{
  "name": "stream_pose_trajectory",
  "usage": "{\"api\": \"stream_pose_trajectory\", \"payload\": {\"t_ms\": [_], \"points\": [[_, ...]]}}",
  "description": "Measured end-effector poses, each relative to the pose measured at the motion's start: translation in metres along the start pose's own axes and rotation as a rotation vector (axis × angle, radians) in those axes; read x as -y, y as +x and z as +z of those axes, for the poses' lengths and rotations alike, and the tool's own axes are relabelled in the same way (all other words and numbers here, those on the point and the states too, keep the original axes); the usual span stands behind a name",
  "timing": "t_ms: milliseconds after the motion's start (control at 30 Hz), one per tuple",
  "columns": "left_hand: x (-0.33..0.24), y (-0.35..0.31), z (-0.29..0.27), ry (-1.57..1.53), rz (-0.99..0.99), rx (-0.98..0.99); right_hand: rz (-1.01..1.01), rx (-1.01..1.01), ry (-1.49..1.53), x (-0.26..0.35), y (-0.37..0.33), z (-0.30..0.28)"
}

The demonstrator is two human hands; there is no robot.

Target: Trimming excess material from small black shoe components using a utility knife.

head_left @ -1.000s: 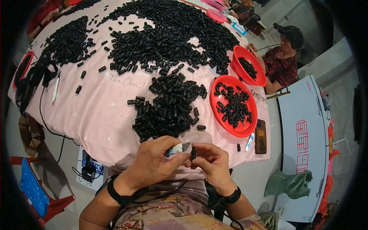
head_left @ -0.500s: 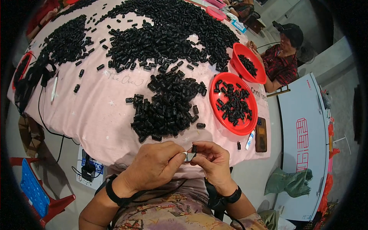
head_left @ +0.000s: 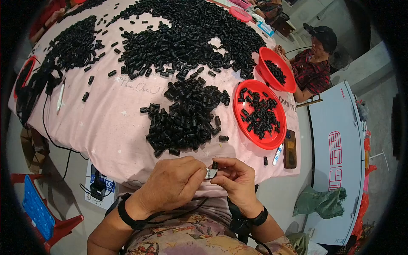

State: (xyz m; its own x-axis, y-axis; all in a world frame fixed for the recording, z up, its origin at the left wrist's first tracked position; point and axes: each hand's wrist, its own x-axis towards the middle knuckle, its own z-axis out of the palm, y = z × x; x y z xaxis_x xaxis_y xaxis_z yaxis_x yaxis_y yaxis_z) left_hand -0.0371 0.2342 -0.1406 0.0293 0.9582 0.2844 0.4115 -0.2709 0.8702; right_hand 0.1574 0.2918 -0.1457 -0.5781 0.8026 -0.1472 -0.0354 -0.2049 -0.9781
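Note:
My left hand (head_left: pixel 174 182) is closed, pinching a small flat silvery piece (head_left: pixel 211 174) that looks like a short blade; its kind is not certain. My right hand (head_left: pixel 239 180) pinches a small black barrel-shaped plastic part (head_left: pixel 214 164) upright between thumb and fingers, like a cord lock. The flat piece sits right against the black part, where the fingertips of both hands meet. Just beyond my hands lies a heap of similar black parts (head_left: pixel 185 123) on the pink tablecloth (head_left: pixel 114 136). Fine details between the fingers are hidden.
A red basin (head_left: pixel 278 142) with black parts stands at right, a second red basin (head_left: pixel 289 85) behind it. Beside them lie a phone (head_left: pixel 290 148) and one loose part (head_left: pixel 265 161). A large pile (head_left: pixel 191 34) covers the far table. A co-worker (head_left: pixel 312 63) sits at right.
The flat silvery piece has turned slightly, showing more of its face against the black part. Both hands stay in nearly the same place.

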Motion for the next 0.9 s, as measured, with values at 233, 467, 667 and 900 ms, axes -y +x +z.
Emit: {"api": "stream_pose_trajectory", "payload": {"t_ms": [233, 467, 667, 900], "points": [[0.0000, -0.0004, -0.0012, -0.009, 0.001, 0.022, -0.006, -0.005, -0.023, 0.0035, -0.0004, 0.0024], [0.0002, -0.0008, -0.0007, -0.017, 0.016, 0.014, -0.001, -0.007, -0.060, 0.0044, -0.0012, 0.0035], [-0.0015, 0.0003, -0.0007, -0.011, 0.034, 0.002, -0.027, 0.000, -0.023, 0.0025, -0.0021, 0.0050], [-0.0014, -0.0003, -0.0005, 0.008, 0.065, 0.010, -0.042, -0.014, -0.069, 0.0040, -0.0037, 0.0050]]}}
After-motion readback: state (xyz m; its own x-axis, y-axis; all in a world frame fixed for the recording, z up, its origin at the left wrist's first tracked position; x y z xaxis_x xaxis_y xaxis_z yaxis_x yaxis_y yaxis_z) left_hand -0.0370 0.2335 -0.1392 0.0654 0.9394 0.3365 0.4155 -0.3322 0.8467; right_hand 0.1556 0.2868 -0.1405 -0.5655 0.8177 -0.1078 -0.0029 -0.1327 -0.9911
